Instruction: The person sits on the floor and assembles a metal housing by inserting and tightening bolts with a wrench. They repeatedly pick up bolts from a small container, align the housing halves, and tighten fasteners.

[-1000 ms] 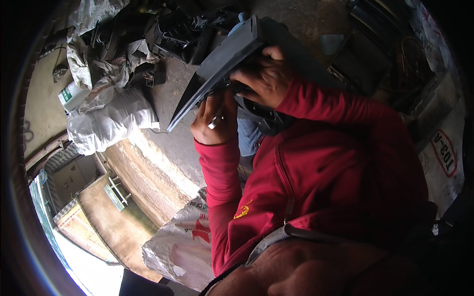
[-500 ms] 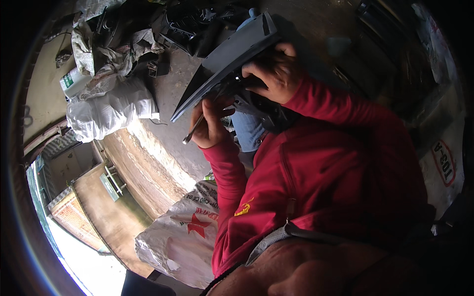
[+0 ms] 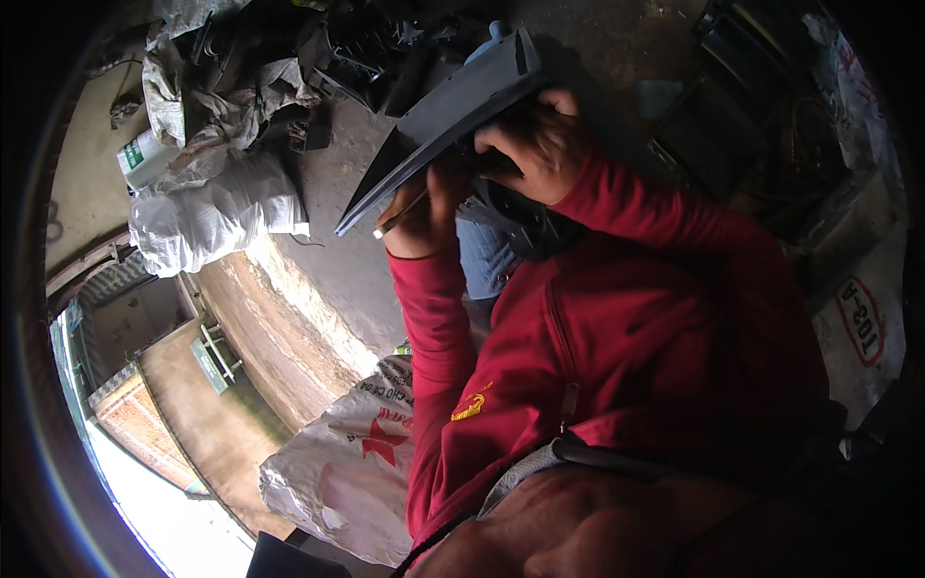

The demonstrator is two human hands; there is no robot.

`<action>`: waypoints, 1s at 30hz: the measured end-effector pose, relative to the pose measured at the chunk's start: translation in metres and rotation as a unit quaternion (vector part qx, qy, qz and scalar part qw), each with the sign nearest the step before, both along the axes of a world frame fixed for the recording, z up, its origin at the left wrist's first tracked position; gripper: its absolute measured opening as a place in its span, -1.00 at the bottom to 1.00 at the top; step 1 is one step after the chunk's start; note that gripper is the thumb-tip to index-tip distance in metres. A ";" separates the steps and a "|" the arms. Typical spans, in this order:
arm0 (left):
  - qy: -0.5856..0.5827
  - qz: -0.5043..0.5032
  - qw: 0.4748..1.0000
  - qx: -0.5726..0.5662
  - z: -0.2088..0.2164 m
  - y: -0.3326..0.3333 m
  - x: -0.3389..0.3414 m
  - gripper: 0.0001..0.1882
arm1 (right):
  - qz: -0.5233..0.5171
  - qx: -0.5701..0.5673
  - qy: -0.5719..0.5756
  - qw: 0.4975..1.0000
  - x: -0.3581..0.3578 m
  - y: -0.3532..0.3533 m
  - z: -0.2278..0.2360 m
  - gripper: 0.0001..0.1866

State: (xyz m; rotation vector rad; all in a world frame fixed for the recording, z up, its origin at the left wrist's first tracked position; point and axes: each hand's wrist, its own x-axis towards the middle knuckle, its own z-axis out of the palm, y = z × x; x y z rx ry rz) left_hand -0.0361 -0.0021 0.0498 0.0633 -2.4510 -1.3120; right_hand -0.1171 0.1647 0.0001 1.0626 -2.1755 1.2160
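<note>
1. Upper centre of the frame: we find a dark panel [image 3: 448, 120] held at a tilt, its broad face toward the upper left, its narrow tip pointing down to the lower left.
2. Left hand [image 3: 429, 207]: just under the panel's lower edge. We see its fingers curled around a slim rod-like tool [image 3: 398, 218], the pale end jutting out to the lower left.
3. Right hand [image 3: 541, 149]: at the panel's underside, thumb and fingers bent. Shadow is deep there; we cannot tell whether it grips the panel.
4. Below the panel we note blue denim [image 3: 481, 255], between the left hand and a red jacket [image 3: 626, 328] that fills much of the lower middle.
5. Upper left: a white plastic bundle [image 3: 222, 217], with a white container [image 3: 145, 159] bearing a green label just above it.
6. Near the top edge, left of the panel: a heap of black parts [image 3: 371, 53].
7. Lower left: a pale sack [image 3: 332, 477] with a red star, beside the left sleeve [image 3: 424, 318].
</note>
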 end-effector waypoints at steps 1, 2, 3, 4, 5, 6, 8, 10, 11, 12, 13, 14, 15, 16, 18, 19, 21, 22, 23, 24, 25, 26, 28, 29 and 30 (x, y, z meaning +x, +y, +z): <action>-0.031 0.064 0.970 0.230 -0.003 -0.002 0.008 -0.62 | -0.004 0.001 0.001 1.000 -0.001 0.001 -0.001 -0.56; -0.026 0.091 0.965 0.243 -0.009 -0.008 0.016 -0.63 | -0.003 0.002 0.005 1.000 0.000 0.001 -0.001 -0.54; -0.020 0.117 0.959 0.257 -0.014 -0.015 0.023 -0.63 | -0.002 0.004 0.010 1.000 0.000 0.002 0.000 -0.53; -0.013 0.143 0.952 0.271 -0.017 -0.022 0.029 -0.64 | -0.001 0.006 0.014 1.000 0.001 0.002 0.000 -0.52; 0.004 0.130 0.949 0.287 -0.013 -0.021 0.034 -0.64 | -0.003 0.003 0.007 1.000 0.001 0.003 -0.001 -0.52; 0.013 0.131 0.960 0.246 -0.006 -0.012 0.032 -0.64 | -0.006 0.001 0.002 1.000 0.000 0.003 -0.002 -0.53; 0.032 0.135 0.977 0.159 0.007 0.012 0.026 -0.63 | -0.013 0.001 0.000 1.000 -0.001 0.004 -0.003 -0.54; 0.026 0.114 0.993 0.022 0.002 0.012 0.022 -0.76 | -0.026 0.007 0.003 1.000 0.000 0.003 -0.002 -0.53; 0.019 0.112 0.991 -0.071 0.001 0.013 0.019 -0.80 | -0.020 0.018 0.000 1.000 0.000 0.005 -0.001 -0.56; 0.011 0.108 0.980 -0.164 0.001 0.014 0.017 -0.83 | -0.019 0.016 0.007 1.000 -0.001 0.004 0.000 -0.57; 0.025 0.102 0.973 -0.205 0.004 0.017 0.014 -0.87 | -0.019 0.015 0.014 1.000 -0.001 0.003 0.000 -0.58; 0.031 0.099 0.962 -0.254 0.006 0.022 0.012 -0.87 | -0.018 0.015 0.020 1.000 0.000 0.002 -0.001 -0.58; 0.038 0.097 0.948 -0.301 0.009 0.028 0.010 -0.87 | -0.016 0.020 0.015 1.000 0.000 0.002 0.000 -0.60; 0.043 0.094 0.932 -0.348 0.013 0.033 0.007 -0.87 | -0.020 0.024 0.017 0.999 -0.001 0.002 0.001 -0.60; 0.013 0.075 0.926 -0.369 0.020 0.038 0.004 -0.89 | -0.030 0.030 0.016 0.999 0.002 0.001 -0.001 -0.60; 0.012 0.066 0.931 -0.359 0.016 0.033 0.000 -0.88 | -0.044 0.016 0.022 0.999 0.000 -0.001 -0.007 -0.59; -0.010 0.043 0.974 -0.223 0.004 0.008 -0.001 -0.84 | -0.044 0.015 0.027 0.999 0.000 -0.001 -0.005 -0.56; -0.018 0.046 0.993 0.109 -0.006 0.002 0.006 -0.75 | -0.045 0.013 0.031 0.998 -0.001 0.000 -0.004 -0.55; -0.056 0.103 0.955 0.271 -0.012 -0.007 0.012 -0.72 | -0.039 0.021 0.030 0.999 -0.003 0.003 -0.004 -0.53; -0.097 0.161 0.887 0.421 -0.011 -0.012 0.020 -0.69 | -0.037 0.021 0.027 0.999 -0.002 0.003 -0.004 -0.53; -0.071 0.176 0.890 0.414 -0.010 -0.013 0.025 -0.69 | -0.035 0.021 0.024 0.999 -0.001 0.002 -0.004 -0.53; -0.040 0.193 0.890 0.411 -0.011 -0.010 0.030 -0.68 | -0.028 0.025 0.024 0.999 -0.001 0.002 -0.002 -0.52; 0.008 0.184 0.920 0.346 -0.011 -0.001 0.033 -0.67 | -0.032 0.016 0.022 0.999 -0.001 0.003 -0.002 -0.56; 0.031 0.153 0.945 0.289 -0.009 0.005 0.028 -0.67 | -0.033 0.015 0.024 0.999 -0.002 0.003 -0.006 -0.58; 0.053 0.125 0.965 0.223 -0.002 0.013 0.024 -0.66 | -0.032 0.007 0.024 0.999 -0.002 0.002 -0.007 -0.61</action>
